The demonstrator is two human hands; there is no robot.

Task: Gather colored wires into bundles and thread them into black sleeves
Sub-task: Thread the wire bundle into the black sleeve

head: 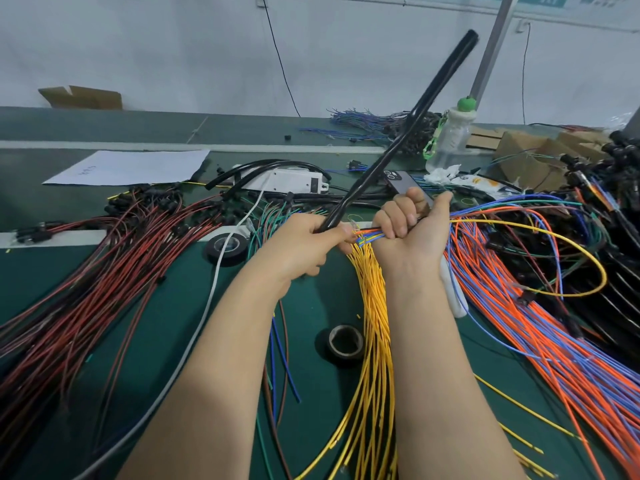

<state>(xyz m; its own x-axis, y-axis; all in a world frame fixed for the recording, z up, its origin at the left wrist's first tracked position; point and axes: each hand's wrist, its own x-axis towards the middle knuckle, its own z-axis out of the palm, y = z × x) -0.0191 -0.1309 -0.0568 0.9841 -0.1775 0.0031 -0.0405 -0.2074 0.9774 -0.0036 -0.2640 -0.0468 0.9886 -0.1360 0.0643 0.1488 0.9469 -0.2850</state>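
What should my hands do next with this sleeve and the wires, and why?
Probably slide the right hand toward the left hand, feeding the wire bundle into the black sleeve. The left hand grips the sleeve's lower end, the right grips the bundle beside it, and only a short stretch of wire shows between them.

Left hand (pixel 304 247): grips the lower end of the black sleeve (pixel 398 133), which slants up and to the right.
Right hand (pixel 412 226): fist round a mixed wire bundle (pixel 369 235), tips at the sleeve's mouth (whether any are inside is unclear).
Yellow wires (pixel 374 341): on the green table (pixel 173 323), between the forearms.
Red wires (pixel 104 271): heaped at left.
Orange and blue wires (pixel 519 323): fanned at right.
Tape roll (pixel 344 344): just beside the yellow wires.
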